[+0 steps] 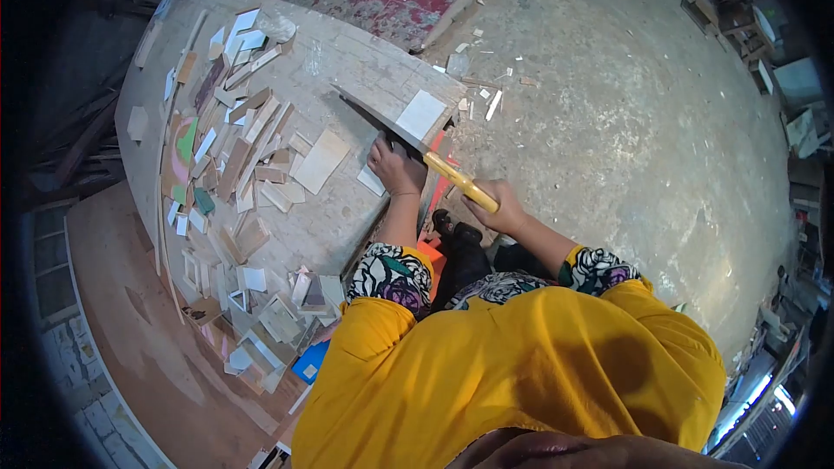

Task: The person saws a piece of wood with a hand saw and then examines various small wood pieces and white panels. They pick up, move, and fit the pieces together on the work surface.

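Observation:
My right hand (495, 206) is closed around the yellow handle (452, 175) of a long-bladed handsaw. The dark blade (382, 120) slants up and left over the table's edge, its tip pointing away from me; its teeth are too small to see. Just below the blade, my left hand (398, 169) rests at the table edge with curled fingers, and what lies under them is hidden. A white rectangular board (421, 114) lies on the far side of the blade. Beside my left wrist is a small pale piece (371, 180).
The worktable (339, 48) carries a heap of wood offcuts (252, 139), a flat wooden board (321, 161) and small wooden frames (280, 319). A blue box (310, 363) sits near my left elbow. Scraps (493, 105) litter the concrete floor (608, 122).

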